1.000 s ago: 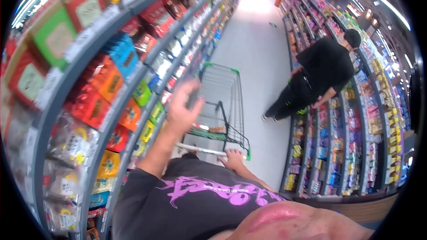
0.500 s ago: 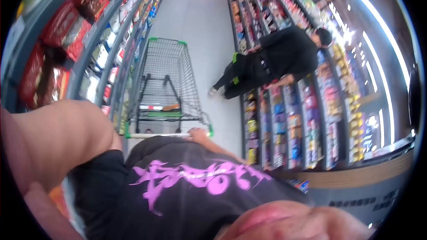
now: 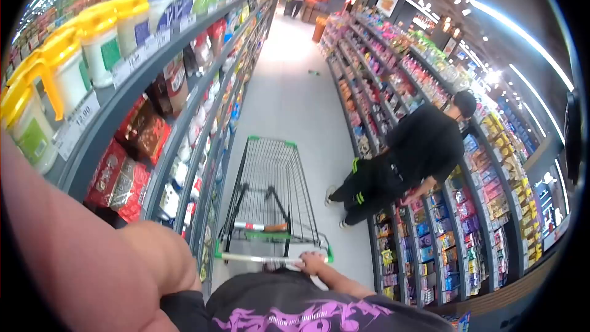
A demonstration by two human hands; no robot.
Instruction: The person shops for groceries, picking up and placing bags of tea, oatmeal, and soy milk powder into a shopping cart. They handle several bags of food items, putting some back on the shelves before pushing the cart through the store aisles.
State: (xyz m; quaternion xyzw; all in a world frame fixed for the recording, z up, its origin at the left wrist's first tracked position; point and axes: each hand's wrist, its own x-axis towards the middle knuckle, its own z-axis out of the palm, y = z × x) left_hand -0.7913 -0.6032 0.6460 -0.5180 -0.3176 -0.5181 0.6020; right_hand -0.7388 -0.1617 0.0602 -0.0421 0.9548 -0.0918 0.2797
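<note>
My right hand [image 3: 312,262] is wrapped around the right end of the handle bar [image 3: 261,259] of a shopping cart [image 3: 299,187]. The cart has a grey wire basket with green corners and stands in front of my body. Low in its near end are a red-and-white strip and a brown piece [image 3: 275,228]; I cannot make out what they are. My left arm [image 3: 157,249] is bent and raised close to the camera on the left. The left hand itself lies outside the view.
On the left, a shelf [image 3: 132,77] bears yellow-lidded tubs [image 3: 99,43] and red packs [image 3: 117,178]. A person in black [image 3: 424,141] stands at the right-hand snack shelves [image 3: 424,252]. A small green item [image 3: 314,72] lies on the aisle floor [image 3: 289,101].
The view has tilted up, bringing the left shelf's top and the aisle's far end into sight. Cart and person appear lower in the picture. My right hand stays on the handle.
</note>
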